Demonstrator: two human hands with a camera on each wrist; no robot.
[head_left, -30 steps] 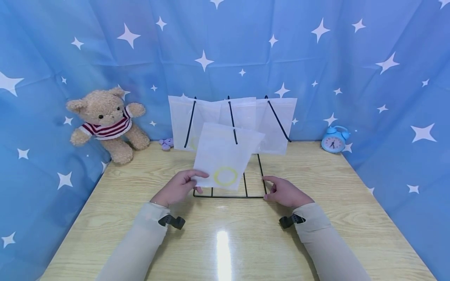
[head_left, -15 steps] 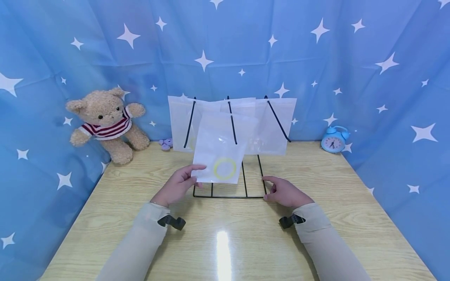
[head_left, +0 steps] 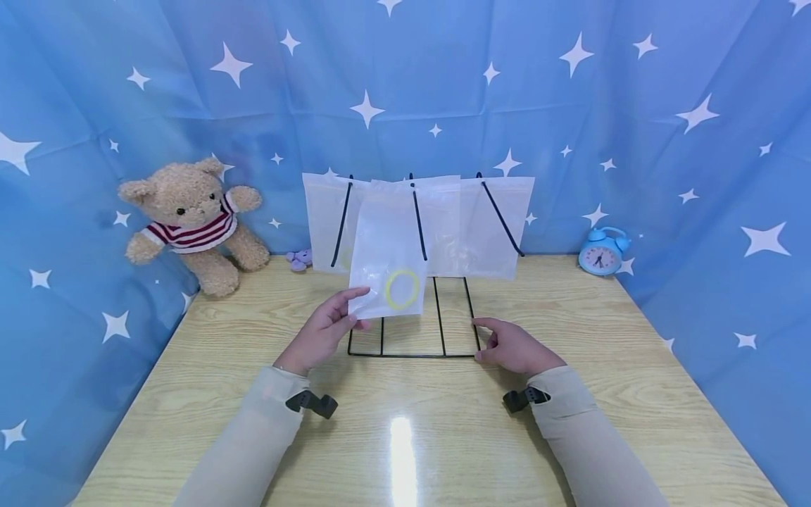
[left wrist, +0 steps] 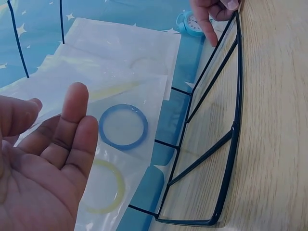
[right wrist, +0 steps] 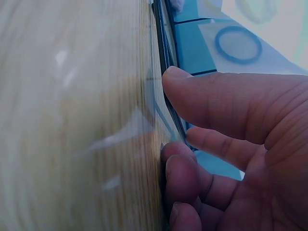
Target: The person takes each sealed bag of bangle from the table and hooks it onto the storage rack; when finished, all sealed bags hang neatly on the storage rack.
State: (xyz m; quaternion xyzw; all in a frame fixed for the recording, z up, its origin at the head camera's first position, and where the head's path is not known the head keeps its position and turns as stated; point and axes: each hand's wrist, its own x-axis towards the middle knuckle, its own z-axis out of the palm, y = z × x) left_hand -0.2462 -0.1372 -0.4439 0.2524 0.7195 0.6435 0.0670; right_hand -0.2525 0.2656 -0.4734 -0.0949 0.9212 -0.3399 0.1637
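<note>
A clear plastic bag [head_left: 383,225] with a yellow ring [head_left: 388,290] inside hangs from the middle hook of a black wire rack [head_left: 412,356]. My left hand [head_left: 319,334] holds the bag's lower left corner, thumb across the front and fingers behind. In the left wrist view this bag appears nearly edge-on. My right hand [head_left: 516,345] grips the rack's front right corner; in the right wrist view the thumb [right wrist: 192,91] presses against the bar, other fingers curled below. Behind, more bags hang on the hooks, one with a blue ring [left wrist: 145,126] in the left wrist view.
At the back left a teddy bear [head_left: 190,211] in a striped shirt leans on the curtain, beside a small purple toy [head_left: 299,260]. A blue alarm clock [head_left: 602,255] stands at the back right. The blue starry curtain [head_left: 570,105] borders the wooden table [head_left: 405,394].
My left hand has moved the bag back along the middle hook, its lower edge rising and its face straightening. The right hand has stayed on the rack.
</note>
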